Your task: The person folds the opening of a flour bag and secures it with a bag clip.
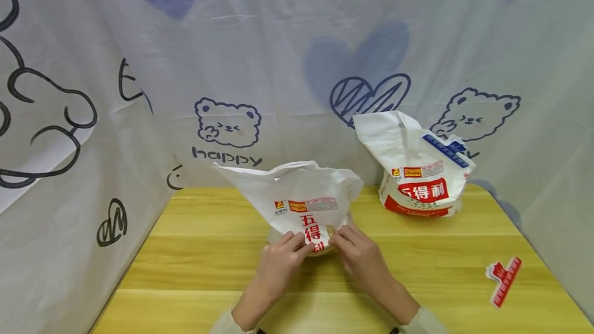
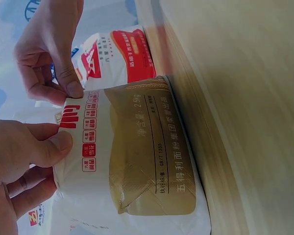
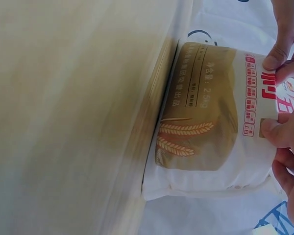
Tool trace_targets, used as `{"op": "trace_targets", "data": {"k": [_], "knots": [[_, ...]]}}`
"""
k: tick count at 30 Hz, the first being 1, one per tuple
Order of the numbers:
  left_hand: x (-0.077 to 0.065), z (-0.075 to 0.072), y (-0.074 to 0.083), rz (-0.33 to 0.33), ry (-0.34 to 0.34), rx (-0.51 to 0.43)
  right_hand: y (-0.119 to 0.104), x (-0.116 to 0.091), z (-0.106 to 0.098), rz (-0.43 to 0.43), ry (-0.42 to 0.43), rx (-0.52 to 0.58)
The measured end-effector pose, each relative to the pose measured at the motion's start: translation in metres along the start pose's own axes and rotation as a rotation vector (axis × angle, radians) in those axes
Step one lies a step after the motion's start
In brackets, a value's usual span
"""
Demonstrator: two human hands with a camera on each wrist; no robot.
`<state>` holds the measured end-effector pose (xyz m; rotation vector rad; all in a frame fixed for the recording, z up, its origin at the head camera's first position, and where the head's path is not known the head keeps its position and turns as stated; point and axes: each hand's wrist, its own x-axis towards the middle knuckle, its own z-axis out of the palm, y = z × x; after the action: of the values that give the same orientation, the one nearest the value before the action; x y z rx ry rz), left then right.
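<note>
A white flour bag [image 1: 297, 189] with red print stands on the wooden table, its wide, loose top spread above both hands. My left hand [image 1: 280, 262] pinches the front of the bag on the left, thumb on the printed side and fingers behind the plastic. On the right, my right hand [image 1: 362, 254] pinches the same front panel in the same way. Both wrist views show the bag's gold lower panel [image 2: 152, 152] with wheat ears [image 3: 186, 129], its base on the tabletop. The bag's inside is hidden.
Behind to the right stands a second flour bag [image 1: 419, 189], its folded top held by a blue bag clip [image 1: 445, 149]. A red bag clip [image 1: 506, 282] lies on the table [image 1: 199, 272] at the right. A printed white cloth [image 1: 278, 55] hangs behind the table.
</note>
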<state>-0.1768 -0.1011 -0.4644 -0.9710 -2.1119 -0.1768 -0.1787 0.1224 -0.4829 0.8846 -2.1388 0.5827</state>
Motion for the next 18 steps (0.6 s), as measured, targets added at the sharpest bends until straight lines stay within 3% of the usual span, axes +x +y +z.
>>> {"op": "trace_targets", "data": {"k": [18], "knots": [[0.001,-0.006,0.017,0.046,0.002,-0.017,-0.007,-0.014,-0.019,-0.008,-0.004,-0.014]]}}
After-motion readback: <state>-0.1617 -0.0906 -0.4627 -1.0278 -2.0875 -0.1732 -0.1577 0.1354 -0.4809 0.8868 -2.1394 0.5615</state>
